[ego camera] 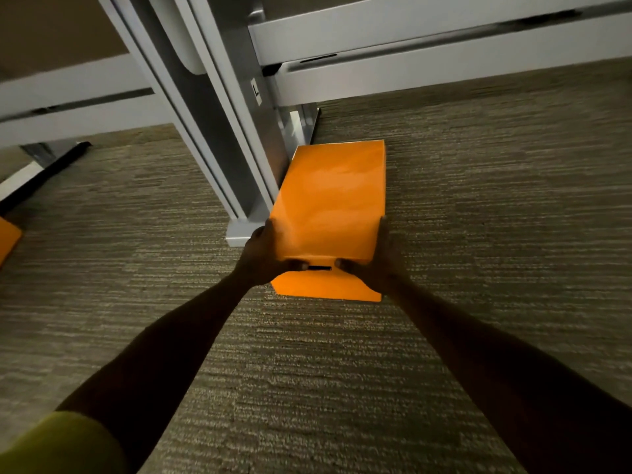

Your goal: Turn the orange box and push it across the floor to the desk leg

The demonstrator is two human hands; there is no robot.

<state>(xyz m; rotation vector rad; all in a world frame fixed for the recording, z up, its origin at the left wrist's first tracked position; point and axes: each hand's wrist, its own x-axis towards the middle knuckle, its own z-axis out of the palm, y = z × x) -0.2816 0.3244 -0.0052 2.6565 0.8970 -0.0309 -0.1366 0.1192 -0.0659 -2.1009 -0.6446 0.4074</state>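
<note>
Nearest to us, two bare forearms reach forward from the bottom edge, a yellow-green sleeve [65, 443] showing on the left arm. Follow them up and they meet at the orange box [333, 203], which sits straight ahead at twelve o'clock from the person.

The left hand [265, 256] is clamped on the box's near-left corner, fingers wrapped up its left side, thumb tucked along the near edge. The right hand [378, 260] mirrors it on the near-right corner, fingers running up the right side, thumb in beside the dark slot on the near face. Both hands are partly closed around the box, and neither looks nearer than the other; this is an even, two-handed hold.

Now the relation that matters: the box's long axis runs from six to twelve, away from the hands, leaning a touch towards one o'clock. It rests on the carpet [478, 200], as far as I can tell.

Beyond the left hand, at about eleven o'clock, stands the desk leg [236, 148] on its grey foot [239, 232]. The box's left side lies right alongside the leg; whether it touches, I can't tell. My reading: the turn is done and the push is almost finished, with at most a small nudge towards eleven left.

Far off at nine o'clock, another orange shape [8, 239] peeks in at the frame edge.
</note>
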